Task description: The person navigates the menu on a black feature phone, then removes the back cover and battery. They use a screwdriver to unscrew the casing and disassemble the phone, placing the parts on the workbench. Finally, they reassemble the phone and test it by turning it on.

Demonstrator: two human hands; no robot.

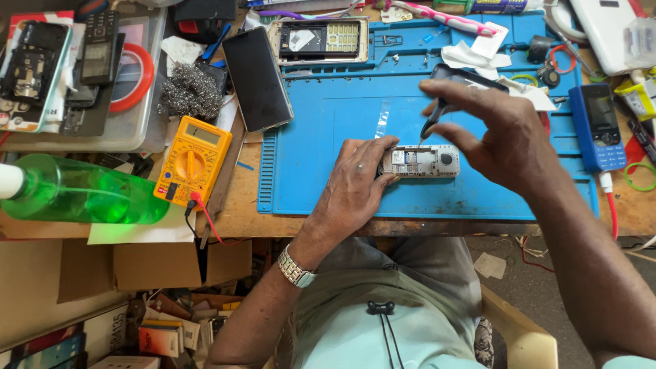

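blue mat (328,123): multimeter (193,160), smartphone (257,78) nearby

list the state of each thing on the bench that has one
small phone: back off, insides exposed, steadied by left hand
screwdriver: in right hand, tip down on the phone
multimeter: display blank, leads plugged in
smartphone: screen dark
blue phone: screen dark
green bottle: lying on its side

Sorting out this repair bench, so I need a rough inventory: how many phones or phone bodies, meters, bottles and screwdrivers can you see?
Phones or phone bodies: 6 (opened one under the left hand, blue, black slab, open shell, two in the tray)
Yellow multimeter: 1
Green bottle: 1
Screwdriver in the right hand: 1
Total: 9
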